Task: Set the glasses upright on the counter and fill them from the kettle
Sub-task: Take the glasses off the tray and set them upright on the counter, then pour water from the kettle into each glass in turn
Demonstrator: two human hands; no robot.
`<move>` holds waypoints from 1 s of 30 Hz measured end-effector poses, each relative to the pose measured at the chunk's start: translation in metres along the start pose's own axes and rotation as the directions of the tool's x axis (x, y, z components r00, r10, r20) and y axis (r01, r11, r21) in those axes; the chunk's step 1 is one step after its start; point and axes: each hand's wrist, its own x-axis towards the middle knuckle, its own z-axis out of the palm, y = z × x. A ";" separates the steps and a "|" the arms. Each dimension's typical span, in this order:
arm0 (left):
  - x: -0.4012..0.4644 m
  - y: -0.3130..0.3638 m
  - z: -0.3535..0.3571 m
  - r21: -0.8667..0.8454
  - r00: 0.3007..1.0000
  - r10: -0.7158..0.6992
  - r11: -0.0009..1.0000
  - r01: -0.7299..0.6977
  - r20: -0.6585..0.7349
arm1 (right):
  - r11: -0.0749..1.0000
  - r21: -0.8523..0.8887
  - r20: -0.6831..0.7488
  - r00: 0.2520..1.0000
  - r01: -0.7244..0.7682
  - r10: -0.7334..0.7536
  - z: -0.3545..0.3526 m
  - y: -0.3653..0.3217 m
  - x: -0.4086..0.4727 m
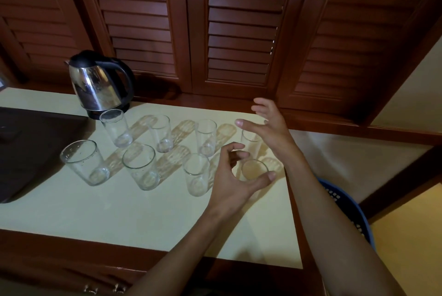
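Several clear empty glasses stand upright in two rows on the pale counter (143,212). At the back left is the steel kettle (100,82) with a black handle, on its base. My left hand (236,176) curves around the front right glass (254,169). Its thumb lies on the near side and its fingers on the far side, with a small gap showing at the rim. My right hand (267,125) hovers with fingers spread over the back right glass (248,139) and holds nothing. The lower part of both these glasses is hidden.
A dark flat appliance (35,147) covers the counter's left end. Brown louvred doors (234,32) rise behind the counter. A blue perforated basket (346,207) sits below the counter's right edge, under my right forearm. Drawer handles (105,288) show at the bottom.
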 end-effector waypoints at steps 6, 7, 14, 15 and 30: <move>0.011 0.053 -0.025 -0.047 0.996 0.087 0.995 -0.088 -0.027 | 0.994 -0.032 0.032 0.994 0.106 -0.105 0.020 -0.045 0.013; 0.015 0.062 -0.034 -0.059 0.995 0.092 0.994 -0.094 -0.041 | 0.993 -0.034 0.045 0.992 0.116 -0.114 0.026 -0.052 0.016; 0.054 0.106 -0.133 0.040 0.978 0.126 0.992 -0.121 -0.165 | 0.992 -0.041 0.153 0.982 0.120 -0.113 0.099 -0.083 0.050; 0.059 0.109 -0.152 0.087 0.978 0.122 0.990 -0.108 -0.172 | 0.992 -0.047 0.188 0.976 0.119 -0.108 0.113 -0.087 0.056; 0.196 0.086 -0.398 0.070 0.910 -0.179 0.973 0.220 -0.373 | 0.972 -0.156 0.201 0.958 -0.176 0.206 0.331 -0.114 0.181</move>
